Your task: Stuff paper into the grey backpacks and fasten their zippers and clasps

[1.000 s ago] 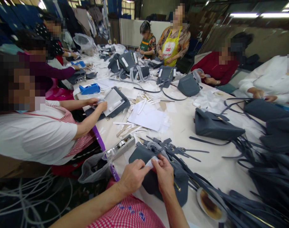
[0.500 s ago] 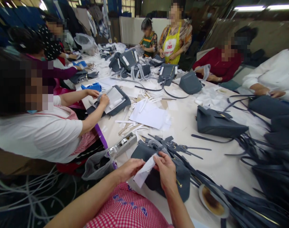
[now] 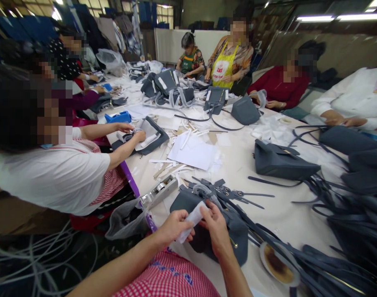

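Observation:
A white wrapped strip [image 3: 194,219] is held between my two hands, above a dark grey bag [image 3: 238,231] lying at the table's front edge. My left hand [image 3: 178,226] pinches its lower left end, thumb on top. My right hand [image 3: 213,220] grips the upper right end with the fingertips. Clear plastic wrapping [image 3: 203,190] loops over the back of the bag, just beyond my right hand. A gold zip shows on the bag to the right of my right wrist.
A metal tape dispenser [image 3: 160,192] stands left of the bag; a tape roll [image 3: 278,264] lies at the right. Dark straps [image 3: 340,264] pile up on the right. White sheets [image 3: 193,152] lie mid-table. A co-worker in a white shirt [image 3: 52,177] sits close on the left, others around the table.
My left hand has moved onto the strip's lower end, which now looks narrower and folded. The left co-worker's hands have shifted over their bag, and the view has tilted slightly.

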Action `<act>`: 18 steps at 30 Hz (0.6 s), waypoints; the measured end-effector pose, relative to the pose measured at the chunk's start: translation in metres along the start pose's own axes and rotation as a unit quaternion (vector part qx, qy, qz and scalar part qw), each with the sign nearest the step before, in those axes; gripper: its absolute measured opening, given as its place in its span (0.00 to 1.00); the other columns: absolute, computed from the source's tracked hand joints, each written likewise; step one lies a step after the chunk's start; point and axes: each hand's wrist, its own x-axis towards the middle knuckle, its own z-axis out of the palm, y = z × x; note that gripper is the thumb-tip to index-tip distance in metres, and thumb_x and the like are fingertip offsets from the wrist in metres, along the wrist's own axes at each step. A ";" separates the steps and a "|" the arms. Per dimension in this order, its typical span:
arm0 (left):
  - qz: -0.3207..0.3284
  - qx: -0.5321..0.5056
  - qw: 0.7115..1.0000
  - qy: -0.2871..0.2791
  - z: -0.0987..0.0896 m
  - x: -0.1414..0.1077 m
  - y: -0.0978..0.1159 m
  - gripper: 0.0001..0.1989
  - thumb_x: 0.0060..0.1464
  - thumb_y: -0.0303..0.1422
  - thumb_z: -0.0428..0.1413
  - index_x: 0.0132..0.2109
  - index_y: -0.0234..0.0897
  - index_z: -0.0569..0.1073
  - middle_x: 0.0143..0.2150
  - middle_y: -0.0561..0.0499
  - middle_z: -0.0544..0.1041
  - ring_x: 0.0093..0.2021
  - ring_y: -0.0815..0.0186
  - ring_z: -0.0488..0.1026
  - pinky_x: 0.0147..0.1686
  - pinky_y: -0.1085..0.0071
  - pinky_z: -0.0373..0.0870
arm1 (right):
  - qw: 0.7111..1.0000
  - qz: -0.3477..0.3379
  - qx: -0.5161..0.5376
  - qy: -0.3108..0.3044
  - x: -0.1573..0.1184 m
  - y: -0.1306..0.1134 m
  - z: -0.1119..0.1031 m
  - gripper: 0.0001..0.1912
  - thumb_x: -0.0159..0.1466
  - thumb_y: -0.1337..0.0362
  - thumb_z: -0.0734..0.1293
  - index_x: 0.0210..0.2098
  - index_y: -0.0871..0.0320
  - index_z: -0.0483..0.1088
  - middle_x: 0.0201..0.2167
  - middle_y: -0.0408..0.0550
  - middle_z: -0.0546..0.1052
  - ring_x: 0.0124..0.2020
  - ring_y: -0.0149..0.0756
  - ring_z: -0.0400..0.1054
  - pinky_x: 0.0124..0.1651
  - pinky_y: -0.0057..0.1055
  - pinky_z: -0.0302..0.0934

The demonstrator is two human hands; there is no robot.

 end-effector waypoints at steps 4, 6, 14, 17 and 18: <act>0.021 0.046 0.999 0.018 0.001 -0.001 -0.005 0.15 0.43 0.41 0.60 0.31 0.37 0.63 0.23 0.55 0.74 0.20 0.69 0.71 0.22 0.74 0.66 | 1.000 -0.017 -0.006 0.009 -0.001 0.004 0.000 0.38 0.43 0.54 0.78 0.49 0.60 0.66 0.22 0.38 0.75 0.24 0.34 0.69 0.29 0.29 0.63; 0.026 0.054 0.998 0.010 -0.001 -0.001 -0.005 0.15 0.43 0.40 0.60 0.31 0.37 0.63 0.23 0.55 0.74 0.21 0.69 0.71 0.24 0.74 0.66 | 0.999 -0.026 -0.003 0.018 0.000 0.005 0.001 0.33 0.44 0.53 0.76 0.46 0.60 0.68 0.20 0.36 0.73 0.21 0.33 0.67 0.27 0.28 0.62; 0.150 0.153 0.976 0.038 -0.001 0.011 0.017 0.10 0.51 0.39 0.53 0.32 0.36 0.66 0.26 0.55 0.69 0.28 0.70 0.67 0.28 0.74 0.61 | 0.999 -0.036 0.002 -0.007 0.001 0.006 0.001 0.27 0.46 0.53 0.75 0.41 0.58 0.68 0.21 0.38 0.75 0.22 0.34 0.68 0.27 0.30 0.62; 0.205 0.207 0.953 0.087 0.007 0.018 0.019 0.08 0.50 0.36 0.52 0.28 0.36 0.65 0.25 0.56 0.66 0.28 0.70 0.62 0.29 0.74 0.58 | 0.999 -0.045 0.001 -0.007 0.001 0.006 -0.002 0.27 0.47 0.53 0.75 0.43 0.58 0.68 0.23 0.39 0.76 0.24 0.34 0.69 0.28 0.30 0.63; 0.209 0.201 0.953 0.089 0.010 0.019 0.018 0.08 0.50 0.36 0.51 0.27 0.36 0.65 0.25 0.56 0.65 0.28 0.70 0.62 0.29 0.74 0.58 | 0.999 -0.048 -0.001 -0.005 0.001 0.007 -0.003 0.27 0.48 0.54 0.74 0.44 0.58 0.67 0.23 0.40 0.76 0.24 0.34 0.69 0.28 0.29 0.63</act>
